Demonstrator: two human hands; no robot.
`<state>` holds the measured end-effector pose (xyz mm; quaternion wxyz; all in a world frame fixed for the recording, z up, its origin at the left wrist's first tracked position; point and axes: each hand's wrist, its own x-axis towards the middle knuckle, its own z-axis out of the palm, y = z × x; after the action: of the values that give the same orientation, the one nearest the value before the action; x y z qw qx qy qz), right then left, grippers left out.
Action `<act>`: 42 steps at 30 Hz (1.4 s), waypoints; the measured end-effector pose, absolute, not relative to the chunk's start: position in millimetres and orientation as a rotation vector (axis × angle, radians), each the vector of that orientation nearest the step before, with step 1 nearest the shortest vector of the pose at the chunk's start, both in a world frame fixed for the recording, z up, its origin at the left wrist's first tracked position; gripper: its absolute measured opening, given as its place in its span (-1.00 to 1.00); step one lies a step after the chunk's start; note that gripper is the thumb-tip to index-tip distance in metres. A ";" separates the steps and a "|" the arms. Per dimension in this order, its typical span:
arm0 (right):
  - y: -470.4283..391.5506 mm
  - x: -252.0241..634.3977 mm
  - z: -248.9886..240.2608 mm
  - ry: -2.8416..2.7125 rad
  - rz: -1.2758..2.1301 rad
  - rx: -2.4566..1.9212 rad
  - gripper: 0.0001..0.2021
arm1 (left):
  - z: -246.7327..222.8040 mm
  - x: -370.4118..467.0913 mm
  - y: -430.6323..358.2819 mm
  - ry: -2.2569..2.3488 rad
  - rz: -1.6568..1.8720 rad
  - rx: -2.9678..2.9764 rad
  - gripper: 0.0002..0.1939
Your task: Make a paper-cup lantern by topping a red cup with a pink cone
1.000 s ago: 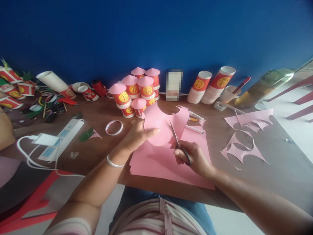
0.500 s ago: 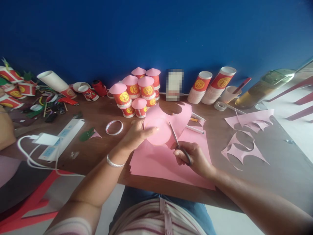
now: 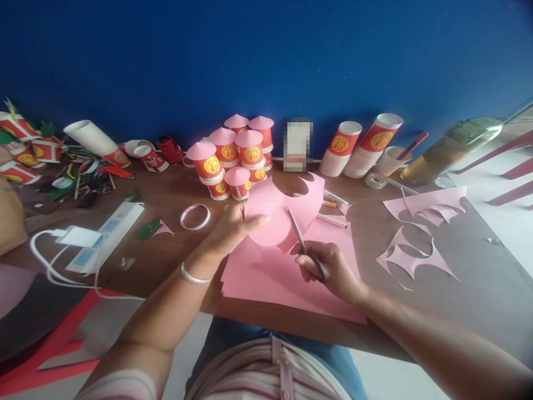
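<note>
The sheet is pinched by the left hand above the stack, seemingly to give clearance to the scissors, gripped by the right hand.

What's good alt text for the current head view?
The left hand holds a partly cut pink sheet while the right hand holds scissors at it, over stacked pink paper. Behind stand red cups with pink cone tops; pink offcuts lie to the right.
</note>
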<state>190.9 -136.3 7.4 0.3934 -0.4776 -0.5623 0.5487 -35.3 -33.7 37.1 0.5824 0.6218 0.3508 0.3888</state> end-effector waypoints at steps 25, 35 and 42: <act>-135.5 190.5 7.4 -1.463 1.364 -1.216 -0.44 | 30.2 -39.4 -28.8 0.760 0.889 1.323 -0.62; -136.1 190.3 6.6 -1.459 1.355 -1.226 -0.46 | 31.1 -36.3 -26.5 0.753 0.954 1.302 -0.61; -136.7 190.5 6.6 -1.443 1.365 -1.215 -0.47 | 27.8 -35.6 -26.3 0.816 0.955 1.274 -0.61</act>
<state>190.5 -136.7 6.6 0.3955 -0.4792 -0.5693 0.5384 -35.6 -26.3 27.8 0.6259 0.5552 0.3558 0.4164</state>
